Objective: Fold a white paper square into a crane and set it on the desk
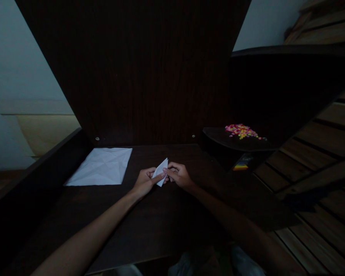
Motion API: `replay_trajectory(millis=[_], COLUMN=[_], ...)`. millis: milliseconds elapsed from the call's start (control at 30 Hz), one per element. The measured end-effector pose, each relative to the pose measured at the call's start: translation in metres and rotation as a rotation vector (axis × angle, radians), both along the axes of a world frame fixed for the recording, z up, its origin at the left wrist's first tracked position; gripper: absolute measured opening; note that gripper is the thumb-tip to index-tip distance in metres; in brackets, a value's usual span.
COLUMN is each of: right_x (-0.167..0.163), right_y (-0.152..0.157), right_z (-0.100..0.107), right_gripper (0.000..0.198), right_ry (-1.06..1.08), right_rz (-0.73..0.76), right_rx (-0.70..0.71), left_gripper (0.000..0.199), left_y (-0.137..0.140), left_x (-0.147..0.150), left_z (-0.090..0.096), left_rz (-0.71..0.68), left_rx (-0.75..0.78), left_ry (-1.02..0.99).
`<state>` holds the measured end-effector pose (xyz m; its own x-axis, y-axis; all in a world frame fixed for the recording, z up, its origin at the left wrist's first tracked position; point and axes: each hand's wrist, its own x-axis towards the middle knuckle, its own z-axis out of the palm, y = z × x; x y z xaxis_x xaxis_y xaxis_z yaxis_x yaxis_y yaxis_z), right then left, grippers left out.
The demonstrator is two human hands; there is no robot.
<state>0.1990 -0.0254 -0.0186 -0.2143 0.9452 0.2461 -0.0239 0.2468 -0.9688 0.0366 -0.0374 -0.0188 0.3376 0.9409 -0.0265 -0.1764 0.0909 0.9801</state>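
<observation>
Between my two hands is a small piece of folded white paper (160,171), pointed at its upper and lower ends. My left hand (146,180) grips it from the left, thumb laid across its lower part and fingers behind. From the right, my right hand (180,175) pinches its edge, with the thumb near the middle. Both hands are above the dark desk top. To the left lies a larger sheet of white paper (103,167), opened flat and marked with crossing creases.
A dark panel (137,76) rises behind the desk (143,226), and a raised side board (37,165) borders its left. On a right-hand corner shelf (218,137) sits a heap of small bright-coloured pieces (243,131). A yellow-orange item (240,167) shows beneath that shelf.
</observation>
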Motion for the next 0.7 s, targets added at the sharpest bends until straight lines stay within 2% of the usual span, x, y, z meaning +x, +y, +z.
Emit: replay_trajectory(millis=[300,567,700], right_x=[0.007,0.003,0.003], right_y=[0.01,0.006,0.008], right_z=[-0.002,-0.007,-0.01], right_gripper=[0.035,0.037,0.034], right_ry=[0.031,-0.007,-0.057], right_rz=[-0.147,0.031,0.046], right_rx=[0.035,-0.047,-0.049], left_gripper=[0.044,0.047,0.045], left_y=[0.004,0.006,0.008], left_x=[0.002,-0.001,-0.001], left_z=[-0.004,-0.008,-0.01], left_rz=[-0.037,0.013,0.019], left_rx=[-0.085,-0.021,-0.013], left_ry=[-0.043,-0.06,-0.071])
